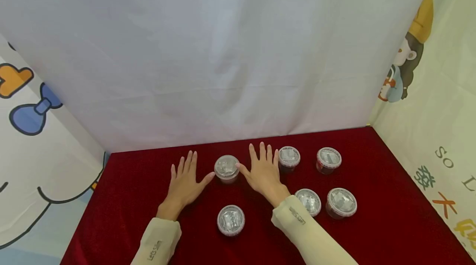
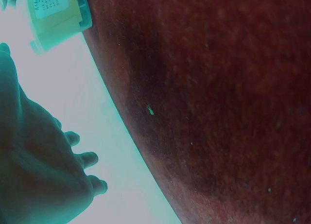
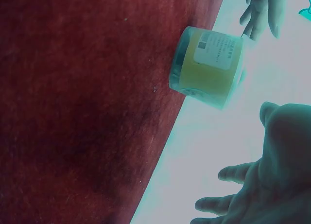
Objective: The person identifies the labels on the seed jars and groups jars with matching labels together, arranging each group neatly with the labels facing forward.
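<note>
Left hand (image 1: 184, 182) and right hand (image 1: 263, 173) flat, fingers spread, flanking lidded cup (image 1: 227, 168); five more cups nearby on red-clothed desk (image 1: 126, 199); white curtain (image 1: 208, 50) behind.

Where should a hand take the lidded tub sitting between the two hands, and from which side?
Grip the tub round its side wall just under the lid rim, coming from above. It stands upright and is short and round, so thumb and fingers can span it. The left hand and right hand lie flat on the red cloth on either side, thumbs nearly at its wall; either looks well placed.
</note>
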Demonstrator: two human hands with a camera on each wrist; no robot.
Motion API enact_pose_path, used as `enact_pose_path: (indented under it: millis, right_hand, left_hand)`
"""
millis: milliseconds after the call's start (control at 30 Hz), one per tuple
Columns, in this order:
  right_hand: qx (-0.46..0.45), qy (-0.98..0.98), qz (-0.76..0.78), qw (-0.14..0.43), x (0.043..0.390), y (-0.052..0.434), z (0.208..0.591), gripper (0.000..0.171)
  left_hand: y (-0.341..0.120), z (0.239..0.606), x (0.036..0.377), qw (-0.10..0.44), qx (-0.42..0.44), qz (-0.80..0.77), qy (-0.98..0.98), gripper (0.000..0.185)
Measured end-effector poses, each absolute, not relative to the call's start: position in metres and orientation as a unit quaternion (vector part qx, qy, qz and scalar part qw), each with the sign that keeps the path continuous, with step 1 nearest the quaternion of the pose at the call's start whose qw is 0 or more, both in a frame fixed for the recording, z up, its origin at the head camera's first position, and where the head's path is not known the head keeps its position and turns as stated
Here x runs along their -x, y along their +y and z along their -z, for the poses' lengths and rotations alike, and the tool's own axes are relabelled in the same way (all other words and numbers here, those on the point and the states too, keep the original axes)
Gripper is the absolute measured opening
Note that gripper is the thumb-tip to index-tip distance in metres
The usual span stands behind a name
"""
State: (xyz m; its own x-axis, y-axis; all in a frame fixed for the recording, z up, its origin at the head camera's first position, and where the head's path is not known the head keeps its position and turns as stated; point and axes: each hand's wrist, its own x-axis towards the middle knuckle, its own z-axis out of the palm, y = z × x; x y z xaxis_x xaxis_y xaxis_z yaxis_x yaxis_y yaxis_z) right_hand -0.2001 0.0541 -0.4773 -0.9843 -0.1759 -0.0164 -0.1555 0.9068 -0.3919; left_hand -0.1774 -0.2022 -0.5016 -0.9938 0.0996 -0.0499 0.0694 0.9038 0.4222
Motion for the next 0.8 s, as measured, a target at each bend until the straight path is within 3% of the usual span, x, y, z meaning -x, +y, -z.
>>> enact_pose_path:
  millis: [600, 800]
  right_hand:
    - [0.115, 0.968, 0.225, 0.005, 0.181, 0.051, 0.463, 0.082]
    - [0.118, 0.965, 0.233, 0.006, 0.174, 0.052, 0.462, 0.082]
  left_hand:
    - [-0.193, 0.497, 0.167, 0.009, -0.067, -0.251, 0.966, 0.1]
    - [-0.191, 0.496, 0.162, 0.024, -0.064, -0.271, 0.96, 0.098]
